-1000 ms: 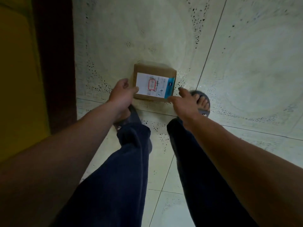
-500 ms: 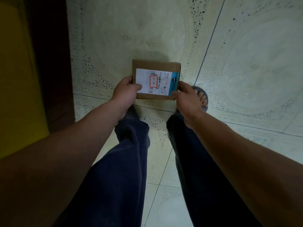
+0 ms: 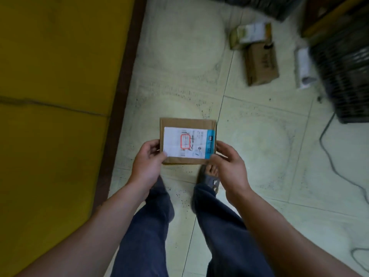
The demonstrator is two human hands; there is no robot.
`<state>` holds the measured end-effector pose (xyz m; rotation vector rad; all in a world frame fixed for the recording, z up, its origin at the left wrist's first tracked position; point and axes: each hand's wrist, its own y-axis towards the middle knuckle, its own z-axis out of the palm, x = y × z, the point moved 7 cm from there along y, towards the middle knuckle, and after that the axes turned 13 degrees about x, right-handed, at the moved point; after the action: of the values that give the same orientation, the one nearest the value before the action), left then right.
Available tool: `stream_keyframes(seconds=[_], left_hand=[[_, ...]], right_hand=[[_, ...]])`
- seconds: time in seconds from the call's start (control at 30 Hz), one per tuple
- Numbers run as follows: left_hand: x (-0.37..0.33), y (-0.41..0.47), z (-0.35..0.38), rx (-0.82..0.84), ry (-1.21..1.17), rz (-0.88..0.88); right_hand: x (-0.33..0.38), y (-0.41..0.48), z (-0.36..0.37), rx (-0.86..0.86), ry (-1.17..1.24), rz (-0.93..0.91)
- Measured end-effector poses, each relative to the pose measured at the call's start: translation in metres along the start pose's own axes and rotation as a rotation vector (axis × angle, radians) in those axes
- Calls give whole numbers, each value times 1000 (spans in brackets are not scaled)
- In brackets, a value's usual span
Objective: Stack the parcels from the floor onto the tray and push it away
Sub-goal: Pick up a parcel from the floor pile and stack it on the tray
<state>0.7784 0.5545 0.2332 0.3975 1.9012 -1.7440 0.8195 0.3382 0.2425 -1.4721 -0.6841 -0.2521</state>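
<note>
Both the left hand (image 3: 148, 163) and the right hand (image 3: 229, 166) are closed on the near corners of a labelled cardboard parcel (image 3: 187, 140), holding it level above the tiled floor (image 3: 259, 146), well apart from two more parcels (image 3: 259, 62) lying farther off.

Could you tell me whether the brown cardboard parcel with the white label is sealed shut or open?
Shut, as far as shown: the brown cardboard parcel shows a flat, unbroken labelled top, held between the left hand and right hand.

Three cardboard parcels (image 3: 187, 124) (image 3: 261, 62) (image 3: 249, 35), one white roll (image 3: 304, 66), two hands (image 3: 147, 162) (image 3: 229, 166).
</note>
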Motion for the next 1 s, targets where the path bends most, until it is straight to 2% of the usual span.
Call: stream_keyframes(seconds=[0.23,0.47,0.8,1.0], left_hand=[[-107,-103,-15,31,6,197],[-173,-200,-31,36,-36,288],[-219,-282,-46,125,-67,428],[-215,-308,-49,64,-110,486]], right_hand=[[105,-99,-2,-35,-15,-171],[178,-210,6,-74,7,-279],[232,-311,11,-81,17,-417],[246,-322,8,-4,-41,-457]])
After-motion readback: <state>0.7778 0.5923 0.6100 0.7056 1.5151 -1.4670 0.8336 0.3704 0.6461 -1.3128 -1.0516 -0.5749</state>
